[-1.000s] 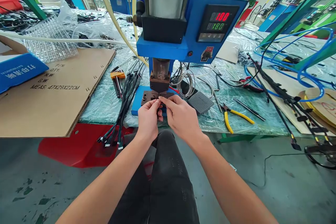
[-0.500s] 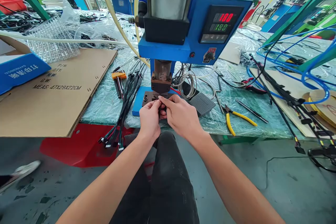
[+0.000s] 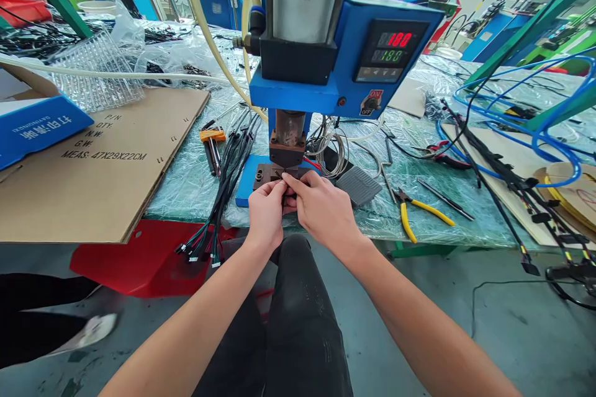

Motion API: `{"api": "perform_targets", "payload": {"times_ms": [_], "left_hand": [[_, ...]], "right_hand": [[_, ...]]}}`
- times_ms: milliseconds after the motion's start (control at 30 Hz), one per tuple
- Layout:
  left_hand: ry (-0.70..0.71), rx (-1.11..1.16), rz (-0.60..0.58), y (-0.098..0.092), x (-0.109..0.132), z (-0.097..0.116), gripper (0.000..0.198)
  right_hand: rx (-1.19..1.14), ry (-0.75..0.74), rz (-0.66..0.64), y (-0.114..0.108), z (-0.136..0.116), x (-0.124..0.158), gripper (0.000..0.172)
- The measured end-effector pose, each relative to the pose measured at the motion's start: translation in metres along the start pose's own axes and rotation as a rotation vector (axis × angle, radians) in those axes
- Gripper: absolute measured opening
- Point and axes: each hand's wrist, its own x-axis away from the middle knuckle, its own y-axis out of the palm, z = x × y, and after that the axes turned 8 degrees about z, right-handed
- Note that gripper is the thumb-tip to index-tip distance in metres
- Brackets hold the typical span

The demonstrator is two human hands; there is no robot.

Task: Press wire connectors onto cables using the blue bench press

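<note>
As I watch through the head camera, the left hand [image 3: 266, 214] and the right hand [image 3: 323, 211] sit close together just in front of a rust-brown steel die [image 3: 267, 175] on a blue pneumatic bench press [image 3: 298, 68]. Both grips are pressed together, their fingertips [image 3: 282, 177] meeting as they pinch a small dark part [image 3: 284, 200]. It is held right at the front edge of the die, and I can't make out its exact form because the fingers hide most of it.

A bundle of black wire harness [image 3: 226, 192] with coloured ends lies just left of the hands and droops over the edge of the clear-plastic-covered surface [image 3: 186, 195]. To the right are a grey ridged foot pedal [image 3: 357, 186] and yellow-handled pliers [image 3: 414, 214]. The press's black temperature display [image 3: 391, 49] shows 180 in red and 180 in green.

Compared with the earlier frames, the grips pinch at about the same spot. The whole view sits slightly further right. At lower left, a passing person's dark trouser leg and white shoe [image 3: 88, 330] now reach much further in, where only a shoe showed before.
</note>
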Motion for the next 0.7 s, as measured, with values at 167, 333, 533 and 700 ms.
{"api": "perform_targets", "payload": {"times_ms": [167, 333, 533, 700], "left_hand": [[-0.003, 0.006, -0.002, 0.0003, -0.0001, 0.0008, 0.020], [-0.014, 0.003, -0.023, -0.0002, 0.0001, 0.0022, 0.020], [-0.022, 0.001, -0.019, 0.0003, 0.0000, 0.0027, 0.020], [-0.022, 0.000, -0.011, -0.0001, -0.0005, 0.0028, 0.020]], "right_hand": [[0.008, -0.009, 0.016, -0.0021, 0.0003, -0.0003, 0.046], [0.045, -0.028, -0.004, -0.0059, -0.0018, -0.0042, 0.045], [0.042, -0.032, 0.002, -0.0063, -0.0013, -0.0041, 0.045], [0.008, -0.039, 0.011, -0.0053, 0.0013, -0.0024, 0.045]]}}
